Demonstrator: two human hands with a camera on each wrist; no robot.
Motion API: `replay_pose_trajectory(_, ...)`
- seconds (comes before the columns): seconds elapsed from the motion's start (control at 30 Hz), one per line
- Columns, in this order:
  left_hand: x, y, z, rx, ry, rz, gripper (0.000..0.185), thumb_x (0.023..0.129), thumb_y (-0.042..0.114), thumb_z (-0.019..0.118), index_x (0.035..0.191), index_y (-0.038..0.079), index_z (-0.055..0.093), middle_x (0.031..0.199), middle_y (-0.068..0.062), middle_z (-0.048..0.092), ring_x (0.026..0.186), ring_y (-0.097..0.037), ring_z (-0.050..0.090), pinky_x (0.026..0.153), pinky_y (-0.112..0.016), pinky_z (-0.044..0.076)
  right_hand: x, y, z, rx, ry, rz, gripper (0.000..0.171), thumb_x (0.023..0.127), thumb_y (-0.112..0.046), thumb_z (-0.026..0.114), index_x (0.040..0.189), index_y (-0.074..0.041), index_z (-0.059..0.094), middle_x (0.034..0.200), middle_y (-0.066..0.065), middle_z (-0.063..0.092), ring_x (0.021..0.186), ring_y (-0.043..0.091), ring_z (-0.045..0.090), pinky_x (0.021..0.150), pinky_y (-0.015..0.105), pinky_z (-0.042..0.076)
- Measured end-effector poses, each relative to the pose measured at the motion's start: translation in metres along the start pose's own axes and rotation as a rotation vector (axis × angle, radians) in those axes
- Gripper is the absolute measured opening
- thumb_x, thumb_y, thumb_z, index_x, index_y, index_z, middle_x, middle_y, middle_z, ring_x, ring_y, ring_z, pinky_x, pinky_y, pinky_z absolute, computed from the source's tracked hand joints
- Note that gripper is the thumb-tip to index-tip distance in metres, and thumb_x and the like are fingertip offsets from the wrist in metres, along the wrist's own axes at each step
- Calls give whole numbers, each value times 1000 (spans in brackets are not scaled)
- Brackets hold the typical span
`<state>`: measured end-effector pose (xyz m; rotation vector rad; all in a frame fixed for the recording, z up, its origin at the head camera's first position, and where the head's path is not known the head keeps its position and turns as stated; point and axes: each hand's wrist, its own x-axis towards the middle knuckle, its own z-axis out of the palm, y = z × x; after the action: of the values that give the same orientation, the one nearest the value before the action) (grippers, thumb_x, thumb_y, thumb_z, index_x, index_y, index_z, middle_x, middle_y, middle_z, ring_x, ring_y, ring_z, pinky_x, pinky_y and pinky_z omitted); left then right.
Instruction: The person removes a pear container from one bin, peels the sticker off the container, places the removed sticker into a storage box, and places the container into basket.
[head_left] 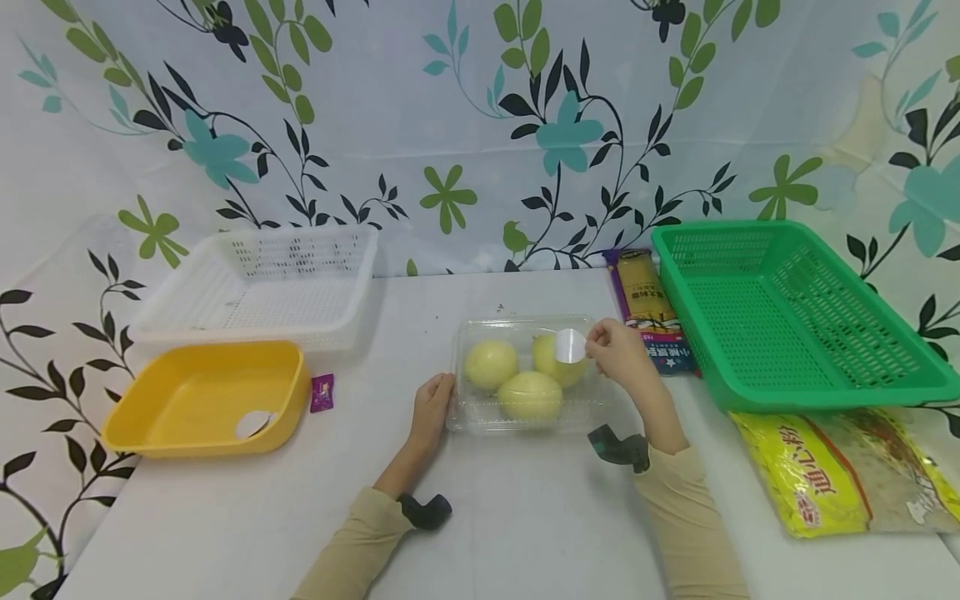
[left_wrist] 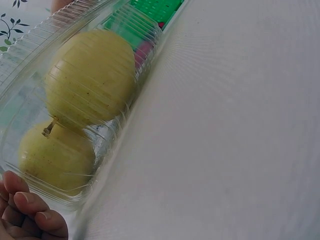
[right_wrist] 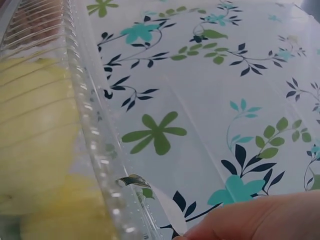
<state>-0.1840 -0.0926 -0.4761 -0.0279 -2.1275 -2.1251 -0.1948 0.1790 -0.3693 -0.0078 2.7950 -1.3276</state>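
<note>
Clear plastic clamshell box [head_left: 525, 375], ribbed and transparent, lies flat near the middle of the white bench [head_left: 525, 517], its long axis running left to right across the person's front. Inside sit three round, pale yellow fruits [head_left: 529, 395] with smooth, faintly speckled skin; in the left wrist view one shows a short brown stem. A round white sticker [head_left: 570, 346] sits on the lid at the box's right rear part. The left hand [head_left: 431, 410] rests against the box's left end, fingers [left_wrist: 30, 212] loosely curled against its lower edge; whether they actually grip cannot be told. The right hand [head_left: 618, 350] is at the right rear corner, fingertips pinching at the sticker's edge.

To the left stand a yellow, rounded rectangular plastic tub [head_left: 206, 400] and, behind it, a white perforated basket [head_left: 262, 287]; a small purple packet [head_left: 322, 392] lies just beside the tub. To the right stands a green mesh basket [head_left: 787, 317], with a long noodle pack [head_left: 648, 308] between it and the box, and a yellow bag [head_left: 840, 471] lies in front of the basket.
</note>
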Motion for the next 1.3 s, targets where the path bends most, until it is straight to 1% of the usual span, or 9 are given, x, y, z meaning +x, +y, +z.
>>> replay_pose_trajectory(0.1, 0, 0, 0, -1, -3, -4, 33, 92, 15, 44, 60, 10, 38, 52, 2, 35, 46, -9, 33, 41, -21, 27, 0, 2, -1, -14, 3, 4, 14, 89, -8, 50, 98, 2, 51, 84, 17, 58, 59, 19, 50, 55, 27, 45)
replay_pose_trajectory(0.2, 0, -1, 0, 0, -3, -6, 33, 92, 15, 44, 60, 10, 39, 52, 2, 35, 46, -9, 33, 41, -21, 27, -1, 3, -2, -35, -10, -1, 23, 89, -7, 49, 110, 3, 53, 87, 18, 59, 59, 19, 50, 55, 28, 45)
replay_pose_trajectory(0.3, 0, -2, 0, 7, -2, -5, 32, 91, 15, 44, 60, 10, 39, 53, 2, 35, 47, -9, 33, 41, -21, 27, -2, 3, -2, -40, -14, 1, 28, 89, -7, 49, 115, 3, 55, 90, 18, 60, 59, 19, 51, 55, 28, 44)
replay_pose_trajectory(0.57, -1, -2, 0, 36, 3, -12, 31, 91, 16, 44, 60, 11, 39, 53, 2, 36, 47, -9, 33, 42, -20, 28, -1, 3, 0, 36, -10, -7, 22, 90, -11, 52, 106, 4, 57, 88, 19, 61, 57, 17, 49, 50, 27, 45)
replay_pose_trajectory(0.77, -1, -2, 0, 31, -2, -9, 32, 91, 16, 44, 60, 11, 38, 53, 3, 35, 47, -9, 33, 42, -21, 28, 3, 4, 4, 95, -45, -32, 23, 92, -10, 48, 107, 6, 54, 86, 19, 60, 56, 18, 49, 54, 26, 45)
replay_pose_trajectory(0.97, -1, -2, 0, 29, -13, -16, 32, 92, 17, 45, 61, 11, 38, 53, 3, 36, 48, -9, 33, 42, -21, 28, 4, 2, 8, 158, -80, -53, 23, 92, -8, 47, 107, 8, 53, 86, 20, 59, 54, 16, 49, 52, 25, 45)
replay_pose_trajectory(1.1, 0, -3, -1, 46, -15, -9, 30, 91, 20, 44, 62, 11, 40, 55, 2, 38, 49, -10, 35, 43, -21, 30, 4, -1, 13, 210, -108, -82, 21, 93, -8, 47, 106, 8, 51, 86, 22, 57, 53, 15, 47, 50, 24, 44)
replay_pose_trajectory(1.2, 0, 2, -1, 54, -25, -18, 30, 92, 18, 44, 63, 10, 42, 56, 1, 39, 51, -11, 36, 44, -21, 31, 6, -3, 20, 237, -129, -99, 19, 93, -8, 46, 106, 6, 49, 85, 24, 56, 53, 16, 47, 51, 25, 44)
replay_pose_trajectory(1.3, 0, 5, -2, 60, -10, -23, 30, 92, 17, 44, 63, 9, 42, 55, 1, 38, 50, -11, 36, 44, -22, 30, 8, -7, 30, 274, -141, -124, 17, 93, -7, 45, 105, 4, 47, 81, 23, 55, 51, 16, 47, 49, 25, 43)
